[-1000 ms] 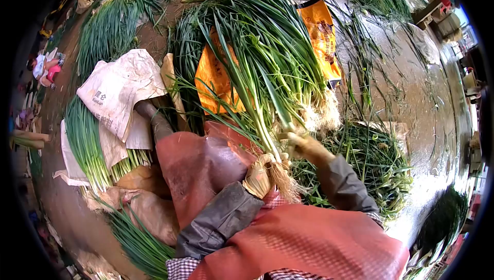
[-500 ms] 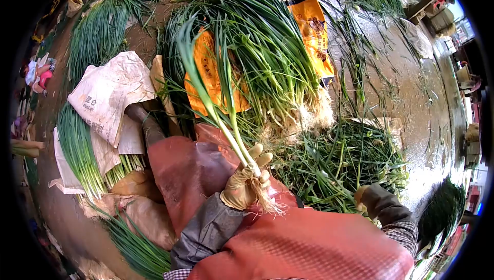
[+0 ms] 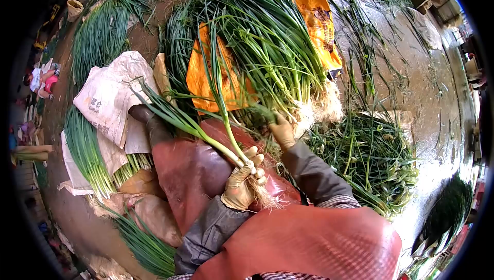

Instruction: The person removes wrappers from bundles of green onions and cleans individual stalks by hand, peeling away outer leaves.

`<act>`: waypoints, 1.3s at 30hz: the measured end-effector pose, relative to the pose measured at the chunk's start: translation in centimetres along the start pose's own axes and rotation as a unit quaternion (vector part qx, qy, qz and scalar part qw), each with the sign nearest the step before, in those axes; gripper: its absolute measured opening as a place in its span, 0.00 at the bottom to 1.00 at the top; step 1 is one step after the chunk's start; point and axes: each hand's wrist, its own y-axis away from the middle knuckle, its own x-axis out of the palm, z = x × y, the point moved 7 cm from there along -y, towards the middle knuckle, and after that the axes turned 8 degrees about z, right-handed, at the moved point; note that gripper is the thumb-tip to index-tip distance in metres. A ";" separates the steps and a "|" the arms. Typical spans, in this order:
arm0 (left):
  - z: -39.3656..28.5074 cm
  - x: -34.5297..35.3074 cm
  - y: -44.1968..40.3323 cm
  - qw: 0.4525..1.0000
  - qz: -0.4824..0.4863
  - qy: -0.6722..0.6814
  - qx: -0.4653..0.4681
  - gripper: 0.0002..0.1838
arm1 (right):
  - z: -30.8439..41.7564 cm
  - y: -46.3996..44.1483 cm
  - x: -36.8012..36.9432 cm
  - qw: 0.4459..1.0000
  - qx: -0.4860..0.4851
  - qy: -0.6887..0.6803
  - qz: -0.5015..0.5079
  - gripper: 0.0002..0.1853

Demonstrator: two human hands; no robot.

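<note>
My gloved left hand (image 3: 242,183) is closed around a few green onions (image 3: 218,143), gripping them at the white root end. Their leaves fan up and to the left, and pale roots hang below my fingers. My right hand (image 3: 282,132), also gloved, reaches to the lower edge of a large heap of green onions (image 3: 272,48). Its fingers are blurred among stalks and loose green leaves, so I cannot make out whether they grip anything. A red apron (image 3: 303,239) covers my lap below both hands.
Stripped leaves (image 3: 360,161) lie piled on the right. An orange printed bag (image 3: 315,28) sits beside the heap. To the left, a white sack (image 3: 110,95) lies near a bundle of green onions (image 3: 90,151). Wet floor (image 3: 427,100) stretches along the right.
My right hand has moved left and up from above the stripped leaves to the heap's root side. The green onions in my left hand have spread, one top swinging left.
</note>
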 end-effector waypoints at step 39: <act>0.6 -0.1 -0.5 0.990 -0.046 -0.137 0.004 0.14 | 0.5 5.2 -3.4 0.933 0.046 0.339 0.108 0.21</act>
